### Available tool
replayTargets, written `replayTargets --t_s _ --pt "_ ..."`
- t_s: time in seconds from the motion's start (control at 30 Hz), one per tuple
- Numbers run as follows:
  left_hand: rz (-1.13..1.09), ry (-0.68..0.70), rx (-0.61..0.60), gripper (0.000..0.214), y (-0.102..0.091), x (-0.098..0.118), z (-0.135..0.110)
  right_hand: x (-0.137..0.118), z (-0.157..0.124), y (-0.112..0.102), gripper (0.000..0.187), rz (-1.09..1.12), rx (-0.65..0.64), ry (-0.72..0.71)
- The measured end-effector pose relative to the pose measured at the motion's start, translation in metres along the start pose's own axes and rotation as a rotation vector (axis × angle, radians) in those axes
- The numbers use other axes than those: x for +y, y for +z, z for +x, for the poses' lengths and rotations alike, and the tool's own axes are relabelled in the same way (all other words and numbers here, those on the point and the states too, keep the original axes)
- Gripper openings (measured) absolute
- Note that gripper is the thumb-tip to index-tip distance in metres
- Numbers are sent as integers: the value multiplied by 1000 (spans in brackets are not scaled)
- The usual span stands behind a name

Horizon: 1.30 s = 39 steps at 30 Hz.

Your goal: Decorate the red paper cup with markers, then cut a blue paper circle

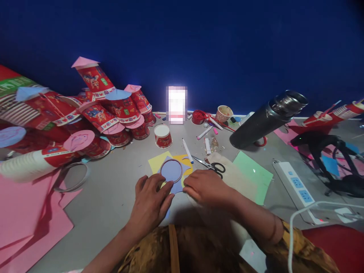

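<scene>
My left hand lies flat with fingers stretched out, pressing on a light blue paper sheet next to a tape ring that sits on it. My right hand is curled, fingers closed at the sheet's right edge; whatever it holds is hidden. Yellow paper lies under the blue sheet. Scissors with black handles lie just beyond my right hand.
A pile of red paper cups with paper lids fills the left. Pink paper sheets lie front left. A dark thermos, green paper, a power strip, markers and a single cup lie around.
</scene>
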<state>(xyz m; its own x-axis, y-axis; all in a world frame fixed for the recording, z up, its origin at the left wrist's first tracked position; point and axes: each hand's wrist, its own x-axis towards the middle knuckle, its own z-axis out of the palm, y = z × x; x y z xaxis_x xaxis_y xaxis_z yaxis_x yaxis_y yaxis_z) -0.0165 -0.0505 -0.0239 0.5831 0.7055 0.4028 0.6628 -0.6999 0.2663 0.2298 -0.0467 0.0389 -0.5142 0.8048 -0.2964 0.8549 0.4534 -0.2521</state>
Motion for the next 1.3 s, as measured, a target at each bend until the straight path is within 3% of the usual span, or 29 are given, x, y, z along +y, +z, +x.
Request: replayTargets --t_s 0.17,0.27,0.53,0.8,1.1,1.3 --pt "42 1 4 25 1 -1 -2 36 6 -28 32 -134 91 322" --pt "61 43 33 26 0 -2 0 52 15 -34 27 -199 147 411" --pt "129 134 85 28 -4 -5 4 53 51 -22 27 -245 229 178" --pt "86 102 109 26 4 -9 3 87 56 -44 30 -344 261 429" --pt "86 103 56 23 3 -12 0 101 75 -34 28 -313 313 397" --pt "54 65 97 25 5 -7 0 110 64 -48 24 -224 489 296"
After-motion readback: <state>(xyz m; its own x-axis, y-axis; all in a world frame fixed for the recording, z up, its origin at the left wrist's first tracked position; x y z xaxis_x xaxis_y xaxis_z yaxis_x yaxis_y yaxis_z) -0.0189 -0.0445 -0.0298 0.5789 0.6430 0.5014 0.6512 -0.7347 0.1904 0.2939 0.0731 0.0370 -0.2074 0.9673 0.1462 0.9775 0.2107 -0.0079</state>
